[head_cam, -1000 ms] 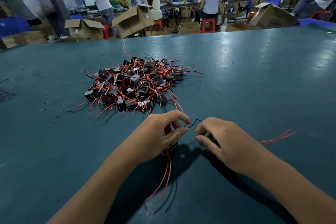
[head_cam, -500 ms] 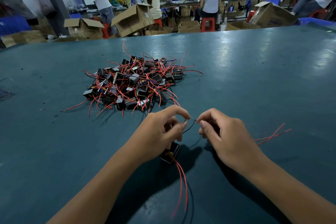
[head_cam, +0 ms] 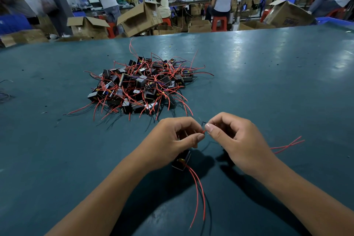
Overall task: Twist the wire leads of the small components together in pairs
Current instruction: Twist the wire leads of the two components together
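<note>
My left hand and my right hand meet fingertip to fingertip above the table, each pinching the thin red and black wire leads between thumb and forefinger. A small black component hangs under my left hand, its two long red leads trailing toward me. A second component is hidden beneath my right hand; its red leads stick out to the right. A pile of black components with red leads lies behind my hands.
The teal table stretches wide on all sides. Thin dark wires lie at its left edge. Beyond the far edge are open cardboard boxes, red stools and several seated and standing people.
Both hands have risen slightly and closed together, so the pinched lead ends now meet. The component under my left hand has swung, and its red leads now trail toward me.
</note>
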The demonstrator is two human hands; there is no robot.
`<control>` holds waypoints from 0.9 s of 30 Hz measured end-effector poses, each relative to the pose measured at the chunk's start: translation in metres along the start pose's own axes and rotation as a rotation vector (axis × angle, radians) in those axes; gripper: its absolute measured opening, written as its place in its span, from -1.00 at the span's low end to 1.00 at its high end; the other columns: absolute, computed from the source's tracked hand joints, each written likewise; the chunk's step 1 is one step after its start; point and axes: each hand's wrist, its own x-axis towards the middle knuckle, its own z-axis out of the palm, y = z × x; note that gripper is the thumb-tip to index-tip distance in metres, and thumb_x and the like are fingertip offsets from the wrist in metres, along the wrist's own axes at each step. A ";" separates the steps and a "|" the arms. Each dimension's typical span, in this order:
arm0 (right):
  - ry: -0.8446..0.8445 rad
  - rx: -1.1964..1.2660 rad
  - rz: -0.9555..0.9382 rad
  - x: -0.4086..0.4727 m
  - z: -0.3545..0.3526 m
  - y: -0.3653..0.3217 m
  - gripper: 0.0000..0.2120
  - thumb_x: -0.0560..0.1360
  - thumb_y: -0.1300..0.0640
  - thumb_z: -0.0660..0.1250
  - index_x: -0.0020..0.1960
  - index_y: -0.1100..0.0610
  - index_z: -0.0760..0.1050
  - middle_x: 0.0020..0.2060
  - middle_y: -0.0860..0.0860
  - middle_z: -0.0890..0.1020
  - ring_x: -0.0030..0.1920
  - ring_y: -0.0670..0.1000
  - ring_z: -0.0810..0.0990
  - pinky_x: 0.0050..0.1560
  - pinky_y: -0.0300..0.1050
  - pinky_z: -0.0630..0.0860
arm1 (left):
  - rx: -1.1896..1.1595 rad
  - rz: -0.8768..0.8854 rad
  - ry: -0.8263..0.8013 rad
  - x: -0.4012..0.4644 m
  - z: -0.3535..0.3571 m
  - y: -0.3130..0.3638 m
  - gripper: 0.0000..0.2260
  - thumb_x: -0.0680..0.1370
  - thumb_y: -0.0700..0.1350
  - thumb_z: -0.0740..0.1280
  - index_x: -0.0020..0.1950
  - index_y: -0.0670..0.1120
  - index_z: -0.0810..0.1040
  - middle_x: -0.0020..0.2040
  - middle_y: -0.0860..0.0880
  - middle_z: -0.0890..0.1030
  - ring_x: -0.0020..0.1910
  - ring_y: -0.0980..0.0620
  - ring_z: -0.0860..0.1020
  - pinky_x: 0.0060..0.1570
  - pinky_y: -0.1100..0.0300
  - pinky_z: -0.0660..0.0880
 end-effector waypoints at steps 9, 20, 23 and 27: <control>0.022 0.019 0.000 -0.001 0.000 -0.005 -0.85 0.47 0.00 0.42 -0.23 0.03 0.56 -0.46 -0.12 0.41 -0.43 -0.15 0.33 -0.39 -0.30 0.29 | 0.102 0.031 -0.003 -0.001 -0.002 -0.001 -0.96 0.57 -0.08 0.42 -0.04 -0.04 0.63 -0.29 0.07 0.62 -0.30 0.18 0.52 -0.23 0.19 0.46; 0.024 -0.002 0.043 0.001 0.001 -0.004 -0.80 0.51 0.23 0.37 -0.26 0.04 0.52 -0.50 -0.16 0.41 -0.47 -0.16 0.31 -0.41 -0.34 0.27 | 0.202 0.118 0.072 -0.001 0.005 0.003 -0.97 0.58 -0.14 0.42 -0.04 -0.02 0.62 -0.41 0.30 0.47 -0.50 0.20 0.28 -0.42 0.45 0.19; 0.019 0.008 0.047 0.001 0.002 -0.002 -0.82 0.51 0.22 0.37 -0.26 0.05 0.53 -0.51 -0.16 0.40 -0.47 -0.16 0.31 -0.41 -0.34 0.26 | 0.196 0.106 0.067 0.000 0.005 0.002 -0.95 0.59 -0.14 0.40 -0.06 -0.01 0.59 -0.38 0.25 0.49 -0.46 0.19 0.31 -0.40 0.37 0.26; 0.023 0.017 0.061 0.002 0.002 -0.002 -0.81 0.51 0.21 0.38 -0.27 0.05 0.53 -0.53 -0.15 0.40 -0.48 -0.16 0.30 -0.42 -0.32 0.26 | 0.175 0.093 0.053 -0.001 0.003 0.001 -0.95 0.61 -0.10 0.37 -0.05 0.02 0.57 -0.30 0.10 0.53 -0.38 -0.03 0.42 -0.34 0.13 0.40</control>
